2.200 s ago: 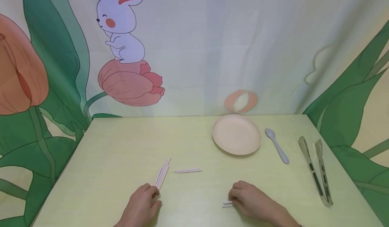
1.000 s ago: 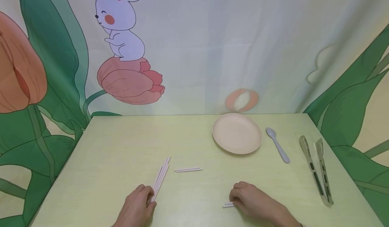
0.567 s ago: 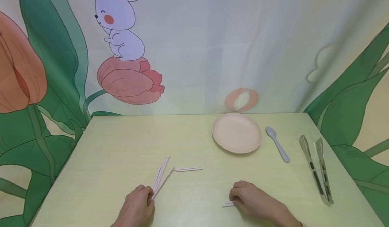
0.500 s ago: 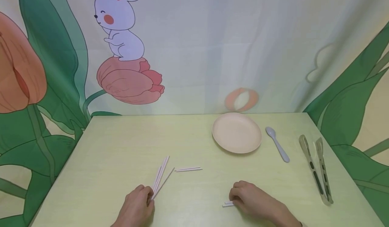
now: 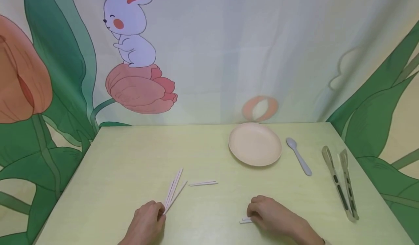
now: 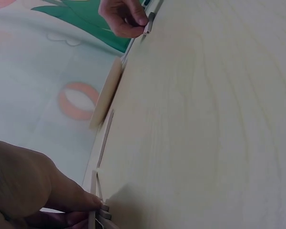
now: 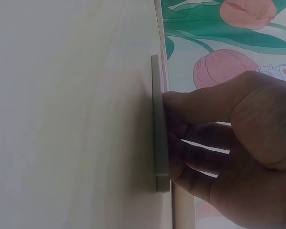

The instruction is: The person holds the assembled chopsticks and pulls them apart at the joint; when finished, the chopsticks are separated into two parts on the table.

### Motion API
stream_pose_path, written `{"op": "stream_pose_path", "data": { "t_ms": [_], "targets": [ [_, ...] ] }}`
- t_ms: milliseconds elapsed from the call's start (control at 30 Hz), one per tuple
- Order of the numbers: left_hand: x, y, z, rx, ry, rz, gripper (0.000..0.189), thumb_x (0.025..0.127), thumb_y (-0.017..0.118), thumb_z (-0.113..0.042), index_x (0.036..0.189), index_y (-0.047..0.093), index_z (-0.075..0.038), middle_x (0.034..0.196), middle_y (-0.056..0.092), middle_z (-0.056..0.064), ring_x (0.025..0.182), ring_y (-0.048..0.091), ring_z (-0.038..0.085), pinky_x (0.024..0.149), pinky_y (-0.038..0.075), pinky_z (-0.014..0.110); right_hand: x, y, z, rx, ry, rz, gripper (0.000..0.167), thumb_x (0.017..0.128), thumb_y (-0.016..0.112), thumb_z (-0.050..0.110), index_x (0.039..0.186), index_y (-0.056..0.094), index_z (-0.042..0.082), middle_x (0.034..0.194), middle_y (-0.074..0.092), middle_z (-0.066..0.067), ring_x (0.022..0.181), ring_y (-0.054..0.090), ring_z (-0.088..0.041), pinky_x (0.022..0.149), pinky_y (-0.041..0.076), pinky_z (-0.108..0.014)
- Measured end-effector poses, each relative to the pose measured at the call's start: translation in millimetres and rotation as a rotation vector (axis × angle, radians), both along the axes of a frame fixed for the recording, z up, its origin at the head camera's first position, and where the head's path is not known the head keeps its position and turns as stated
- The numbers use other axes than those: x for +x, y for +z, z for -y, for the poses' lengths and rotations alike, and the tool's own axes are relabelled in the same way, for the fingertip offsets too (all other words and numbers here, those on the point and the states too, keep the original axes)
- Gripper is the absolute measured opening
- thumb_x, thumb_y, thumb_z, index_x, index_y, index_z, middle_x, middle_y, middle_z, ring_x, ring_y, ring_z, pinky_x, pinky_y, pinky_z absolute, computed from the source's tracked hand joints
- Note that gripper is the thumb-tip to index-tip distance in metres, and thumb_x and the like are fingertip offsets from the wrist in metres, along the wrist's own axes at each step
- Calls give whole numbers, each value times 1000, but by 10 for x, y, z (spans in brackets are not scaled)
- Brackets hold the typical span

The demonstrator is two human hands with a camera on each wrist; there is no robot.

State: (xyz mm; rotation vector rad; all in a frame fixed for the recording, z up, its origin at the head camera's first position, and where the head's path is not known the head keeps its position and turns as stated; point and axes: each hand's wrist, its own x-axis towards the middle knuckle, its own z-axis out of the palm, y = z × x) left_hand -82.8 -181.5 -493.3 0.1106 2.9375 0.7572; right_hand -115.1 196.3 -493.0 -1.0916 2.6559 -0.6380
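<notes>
Low on the left of the head view, my left hand (image 5: pixel 145 221) pinches the near ends of several thin pale sticks (image 5: pixel 174 186). One stick (image 5: pixel 178 196) leans away from the others toward the right, its far tip beside two more sticks (image 5: pixel 203 183) lying crosswise on the table. In the left wrist view the thumb (image 6: pixel 86 200) presses at the stick ends. My right hand (image 5: pixel 271 216) holds short-looking stick ends (image 5: pixel 246 221) close over the table, partly hidden by its fingers. The right wrist view shows a stick (image 7: pixel 159 129) against thumb and fingertips.
A round beige plate (image 5: pixel 255 145) lies toward the back right of the pale table (image 5: pixel 131 157). Right of it are a grey spoon (image 5: pixel 298 157) and tongs (image 5: pixel 340 183) near the right edge. A printed curtain (image 5: pixel 203 55) hangs behind the table.
My left hand has slid slightly left and back along the sticks. One stick has swung out of the bundle to the right. My right hand has barely moved.
</notes>
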Motion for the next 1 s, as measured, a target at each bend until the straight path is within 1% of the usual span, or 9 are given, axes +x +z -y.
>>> {"op": "stream_pose_path", "data": {
  "t_ms": [67, 167, 267, 367, 433, 533, 667, 733, 1000],
  "targets": [
    [4, -1, 6, 3, -2, -11, 4, 81, 71, 0, 84, 70, -3, 73, 57, -1, 65, 52, 9, 57, 44, 21, 4, -6, 1, 1, 4, -14, 9, 88, 68, 10, 89, 72, 18, 84, 58, 17, 79, 51, 4, 72, 50, -20],
    [4, 5, 8, -7, -9, -46, 5, 81, 71, 0, 84, 70, -3, 73, 56, -2, 64, 50, 8, 56, 43, 20, 10, -17, -5, -27, 2, -67, 9, 87, 68, 10, 89, 72, 18, 83, 58, 16, 77, 50, 4, 70, 49, -18],
    [0, 19, -6, -18, -14, -83, 5, 81, 73, -1, 83, 69, -5, 71, 55, -3, 63, 47, 7, 56, 41, 19, 2, -17, -10, -84, 2, -163, 9, 86, 69, 8, 88, 71, 17, 83, 58, 14, 75, 50, 5, 68, 49, -16],
    [-7, 40, -27, -20, -11, -109, 6, 80, 73, -2, 83, 70, -6, 71, 54, -5, 62, 45, 6, 56, 39, 19, -25, 7, -8, -139, 5, -268, 10, 84, 70, 6, 89, 71, 15, 85, 60, 12, 77, 53, 2, 68, 48, -15],
    [-20, 56, -45, -24, -17, -134, 6, 80, 73, -2, 83, 70, -6, 71, 54, -5, 62, 44, 5, 57, 40, 19, -46, 37, -6, -166, 2, -312, 11, 83, 71, 4, 89, 71, 13, 86, 61, 10, 78, 55, 1, 68, 48, -14],
    [-48, 86, -78, -27, -34, -190, 7, 79, 72, -1, 82, 70, -7, 70, 54, -6, 63, 44, 4, 58, 41, 19, -77, 97, -3, -184, -11, -325, 12, 83, 72, 5, 91, 70, 13, 88, 62, 10, 80, 57, -1, 69, 49, -14],
    [-97, 128, -124, -38, -60, -273, 9, 78, 72, 1, 81, 70, -7, 70, 54, -7, 63, 44, 4, 59, 42, 21, -124, 176, 7, -179, -27, -331, 12, 83, 73, 7, 93, 70, 14, 90, 62, 10, 82, 58, -2, 71, 50, -16],
    [-127, 144, -146, -48, -71, -309, 10, 77, 72, 1, 80, 70, -8, 70, 54, -8, 64, 45, 4, 60, 42, 22, -150, 213, 17, -177, -30, -348, 12, 83, 74, 8, 93, 70, 14, 90, 62, 10, 82, 58, -3, 70, 50, -17],
    [-269, 207, -249, -47, -116, -385, 11, 76, 75, 0, 79, 70, -9, 69, 52, -8, 63, 42, 4, 57, 37, 19, -257, 365, 108, -206, -25, -406, 14, 83, 74, 11, 95, 68, 15, 93, 63, 8, 89, 60, -8, 74, 51, -22]
  ]
}}
